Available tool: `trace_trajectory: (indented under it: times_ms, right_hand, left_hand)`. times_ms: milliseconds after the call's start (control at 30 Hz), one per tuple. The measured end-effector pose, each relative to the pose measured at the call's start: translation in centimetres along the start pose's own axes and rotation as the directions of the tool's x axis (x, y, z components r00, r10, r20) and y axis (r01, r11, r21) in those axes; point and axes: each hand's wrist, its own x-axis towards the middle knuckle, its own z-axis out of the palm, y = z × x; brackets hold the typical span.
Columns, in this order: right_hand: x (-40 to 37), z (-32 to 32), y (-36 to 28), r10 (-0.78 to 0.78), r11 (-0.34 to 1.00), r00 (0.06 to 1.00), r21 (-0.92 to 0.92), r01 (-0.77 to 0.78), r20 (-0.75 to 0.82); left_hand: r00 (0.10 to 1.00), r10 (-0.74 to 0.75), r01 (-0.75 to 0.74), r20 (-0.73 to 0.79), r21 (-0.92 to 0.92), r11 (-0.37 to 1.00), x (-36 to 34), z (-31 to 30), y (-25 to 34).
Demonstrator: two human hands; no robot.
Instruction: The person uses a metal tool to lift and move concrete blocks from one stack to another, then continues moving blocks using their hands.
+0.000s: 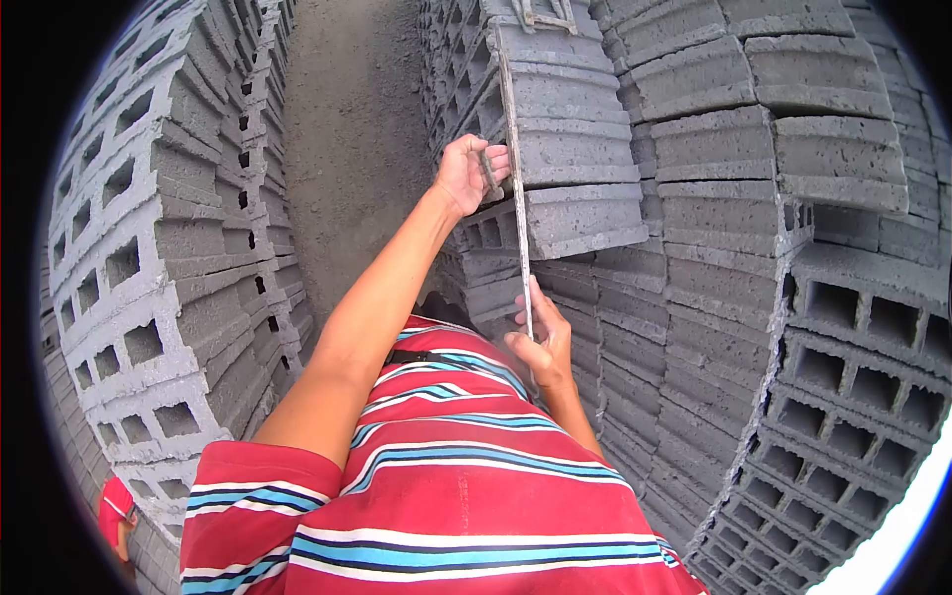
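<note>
My right hand [543, 337] is closed round the lower end of a long, thin board [515, 149], which I see edge-on. The board runs up along the near edge of a row of stacked concrete blocks [575, 109]. Farther up, my left hand [468, 177] is beside the board, palm turned toward it. Between its thumb and fingers is a short, grey, stick-like piece [488, 169]; its kind cannot be made out. The fingertips come right up to the board's edge.
Tall stacks of hollow concrete blocks [129, 248] rise on the left, and more stacks [694, 218] stand on the right. A dusty dirt path [352, 119] runs between them. A small frame [545, 14] lies on the blocks at the top. Another person [115, 506] in red is at lower left.
</note>
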Motion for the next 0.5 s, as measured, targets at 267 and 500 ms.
trace_trajectory:
  times_ms: [267, 500]
  right_hand:
    - [0.0, -0.4, -1.1, -0.147, 0.989, 0.989, 0.012, 0.147, 0.031]
    - [0.3, -0.4, 0.5, 0.001, 0.994, 0.999, -0.107, 0.003, 0.035]
  left_hand:
    - [0.999, 0.013, -0.012, 0.038, -0.023, 1.000, 0.7, -0.7, -0.3]
    - [0.995, -0.009, 0.014, 0.098, -0.042, 0.999, 1.8, -1.8, -0.6]
